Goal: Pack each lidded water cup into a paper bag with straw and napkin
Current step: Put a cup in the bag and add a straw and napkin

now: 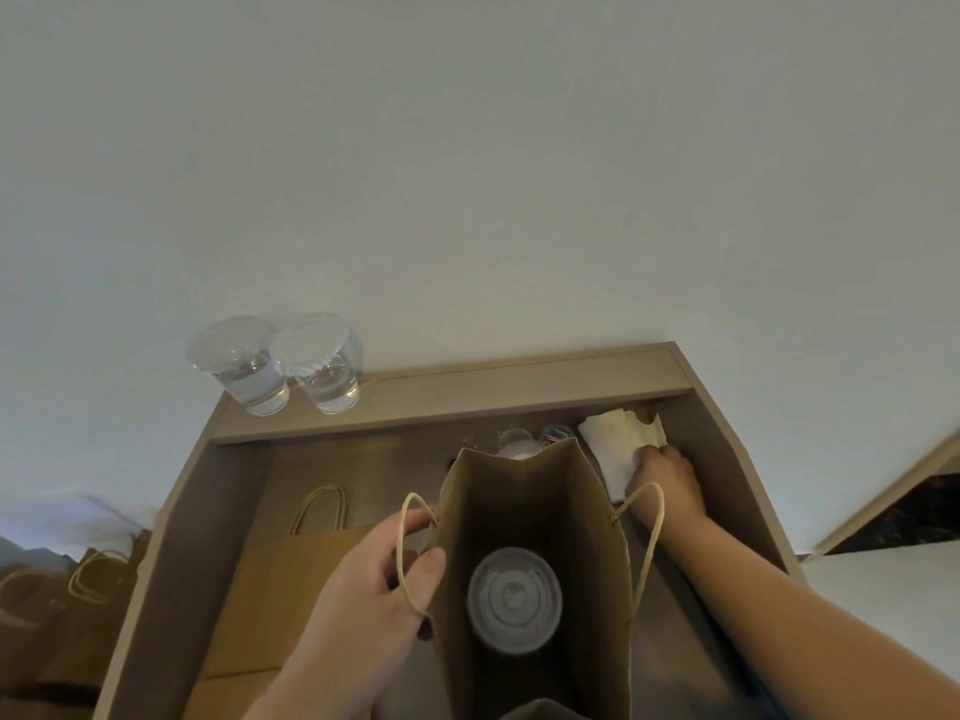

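An open brown paper bag [597,517] stands upright in front of me with a lidded cup [514,600] at its bottom. My left hand [374,579] grips the bag's left wall, thumb on the rim near the twine handle. My right hand [667,483] reaches behind the bag's right side and pinches a white napkin [610,449] from a small pile in the far right corner. Two more lidded cups of water [244,363] [324,363] stand on the back ledge at the left.
Flat paper bags [291,579] lie on the recessed wooden desk [519,387] to the left. Behind the open bag are clear lids [511,444] and something colourful, partly hidden. More brown bags [57,610] stand on the floor at far left.
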